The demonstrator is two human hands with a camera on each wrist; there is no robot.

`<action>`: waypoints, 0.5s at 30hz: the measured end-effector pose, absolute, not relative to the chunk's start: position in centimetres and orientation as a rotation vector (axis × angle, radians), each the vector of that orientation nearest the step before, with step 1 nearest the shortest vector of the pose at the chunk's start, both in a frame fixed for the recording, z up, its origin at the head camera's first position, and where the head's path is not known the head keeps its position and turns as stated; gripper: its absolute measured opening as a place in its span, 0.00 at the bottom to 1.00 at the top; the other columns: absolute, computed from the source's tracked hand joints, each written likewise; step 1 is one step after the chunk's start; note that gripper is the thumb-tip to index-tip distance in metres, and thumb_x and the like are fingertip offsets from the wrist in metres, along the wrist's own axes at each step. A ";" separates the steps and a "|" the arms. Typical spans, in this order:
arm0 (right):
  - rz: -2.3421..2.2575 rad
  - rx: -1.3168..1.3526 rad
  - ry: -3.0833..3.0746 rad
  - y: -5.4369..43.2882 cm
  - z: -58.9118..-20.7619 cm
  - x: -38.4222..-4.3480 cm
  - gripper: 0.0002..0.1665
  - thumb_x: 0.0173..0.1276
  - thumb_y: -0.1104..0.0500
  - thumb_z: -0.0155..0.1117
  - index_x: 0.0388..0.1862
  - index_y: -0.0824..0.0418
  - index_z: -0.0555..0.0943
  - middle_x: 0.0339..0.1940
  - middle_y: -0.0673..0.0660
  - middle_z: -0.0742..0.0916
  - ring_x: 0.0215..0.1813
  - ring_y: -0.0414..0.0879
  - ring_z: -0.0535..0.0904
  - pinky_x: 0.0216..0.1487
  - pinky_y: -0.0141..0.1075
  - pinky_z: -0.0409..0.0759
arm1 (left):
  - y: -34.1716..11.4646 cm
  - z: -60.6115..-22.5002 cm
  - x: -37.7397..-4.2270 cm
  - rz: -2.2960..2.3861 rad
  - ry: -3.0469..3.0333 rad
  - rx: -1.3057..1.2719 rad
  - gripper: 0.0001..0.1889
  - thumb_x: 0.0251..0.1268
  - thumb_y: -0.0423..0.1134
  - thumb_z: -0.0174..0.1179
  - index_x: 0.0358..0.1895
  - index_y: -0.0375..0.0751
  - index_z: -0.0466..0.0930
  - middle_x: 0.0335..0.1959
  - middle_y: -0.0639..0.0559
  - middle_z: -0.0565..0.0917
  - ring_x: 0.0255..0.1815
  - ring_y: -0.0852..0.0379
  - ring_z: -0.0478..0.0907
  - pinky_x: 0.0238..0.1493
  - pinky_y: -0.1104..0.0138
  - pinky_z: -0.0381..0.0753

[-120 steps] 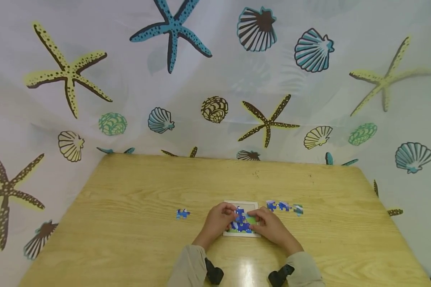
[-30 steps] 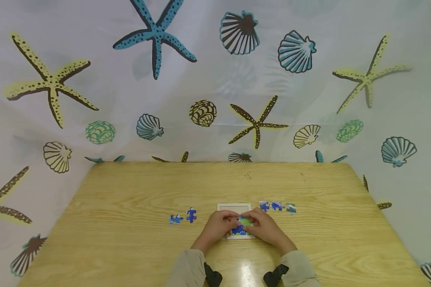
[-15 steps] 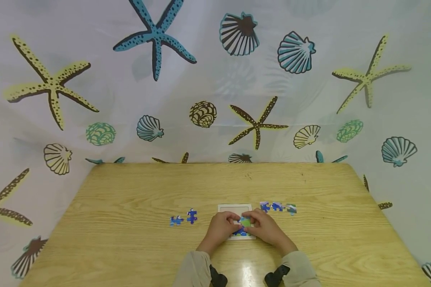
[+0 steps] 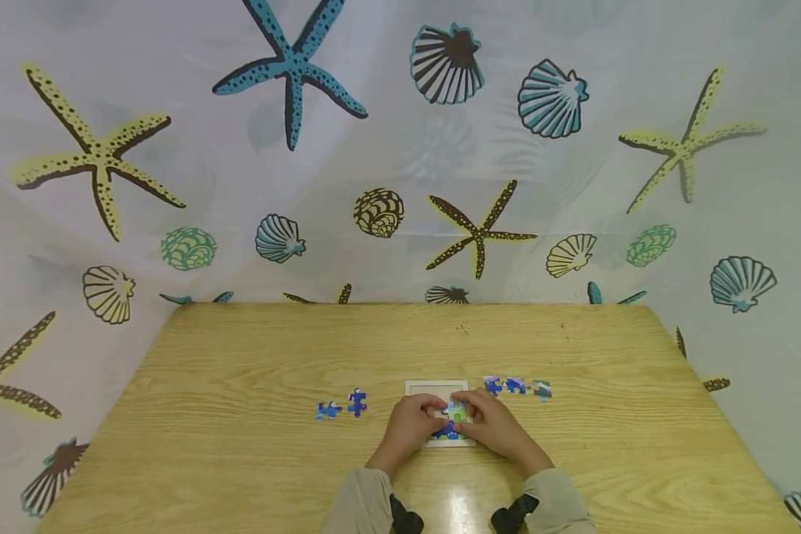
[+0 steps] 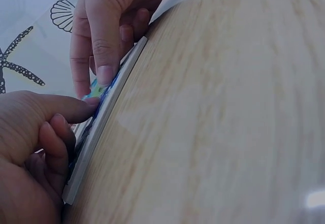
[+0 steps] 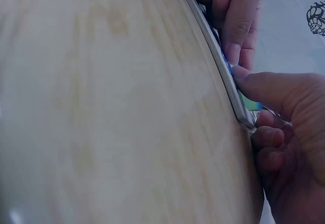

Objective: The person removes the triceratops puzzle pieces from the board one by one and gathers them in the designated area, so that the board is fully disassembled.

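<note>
A shallow white-edged puzzle tray (image 4: 437,383) lies on the table, its lower part filled with blue and green jigsaw pieces (image 4: 449,430). My left hand (image 4: 410,426) is over the tray's left half, its thumb touching the blue pieces and its other fingers curled at the tray's side. From the right, my right hand (image 4: 497,423) pinches a green and light-blue jigsaw piece (image 4: 458,411) between thumb and index finger. Both hands' fingertips almost meet. In the left wrist view the green piece (image 5: 99,89) shows by the right fingertips. What the left fingertips hold is hidden.
Two loose blue jigsaw pieces (image 4: 357,402) lie left of the tray. Several more pieces (image 4: 515,385) lie in a row at its upper right. The wooden table (image 4: 240,445) meets a white curtain (image 4: 347,170) printed with starfish and shells behind it.
The blue piece held by my left hand four seconds ago now lies on the table left of the tray. Over the last half second the green piece has shifted slightly between the fingertips.
</note>
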State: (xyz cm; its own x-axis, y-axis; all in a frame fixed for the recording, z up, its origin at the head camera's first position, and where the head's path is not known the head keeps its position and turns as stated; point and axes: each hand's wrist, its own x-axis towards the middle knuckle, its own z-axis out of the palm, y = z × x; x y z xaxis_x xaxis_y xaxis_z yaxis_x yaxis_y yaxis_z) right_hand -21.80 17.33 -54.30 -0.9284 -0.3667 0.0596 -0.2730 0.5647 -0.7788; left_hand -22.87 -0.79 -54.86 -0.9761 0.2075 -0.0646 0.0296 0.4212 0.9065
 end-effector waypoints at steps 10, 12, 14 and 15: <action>-1.318 -0.525 2.680 17.3 -54.3 -21.8 0.33 0.61 0.60 0.68 0.64 0.67 0.69 0.33 0.50 0.72 0.26 0.38 0.64 0.30 0.31 0.65 | -0.8 -55.0 -22.7 1.636 2.499 0.218 0.05 0.52 0.31 0.68 0.33 0.40 0.84 0.30 0.54 0.82 0.29 0.61 0.74 0.35 0.64 0.74; -1.316 -0.530 2.681 17.3 -54.4 -21.8 0.33 0.61 0.61 0.68 0.64 0.67 0.69 0.32 0.51 0.72 0.26 0.38 0.63 0.30 0.31 0.64 | -0.9 -55.0 -22.7 1.687 2.437 0.211 0.04 0.54 0.31 0.67 0.34 0.39 0.85 0.29 0.53 0.83 0.25 0.62 0.74 0.30 0.66 0.74; -1.320 -0.535 2.676 17.3 -54.4 -21.8 0.33 0.61 0.61 0.68 0.65 0.67 0.69 0.32 0.51 0.72 0.25 0.38 0.63 0.30 0.31 0.64 | -0.9 -55.0 -22.6 1.737 2.372 0.204 0.04 0.56 0.30 0.65 0.35 0.37 0.85 0.27 0.52 0.83 0.20 0.63 0.72 0.24 0.68 0.73; -1.322 -0.538 2.674 17.3 -54.4 -21.8 0.33 0.61 0.61 0.68 0.65 0.67 0.69 0.32 0.51 0.72 0.25 0.37 0.63 0.29 0.31 0.64 | -1.0 -55.0 -22.6 1.757 2.348 0.197 0.05 0.56 0.30 0.65 0.36 0.36 0.85 0.27 0.52 0.83 0.19 0.63 0.71 0.22 0.69 0.72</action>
State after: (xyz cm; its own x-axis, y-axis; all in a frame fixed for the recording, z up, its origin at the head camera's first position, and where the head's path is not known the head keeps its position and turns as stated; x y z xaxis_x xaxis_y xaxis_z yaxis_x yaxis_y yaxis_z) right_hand -21.77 17.29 -54.40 -0.9312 -0.3601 0.0571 -0.2640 0.5580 -0.7867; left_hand -22.61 -0.98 -55.03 -0.9707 0.2263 -0.0812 -0.0141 0.2839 0.9587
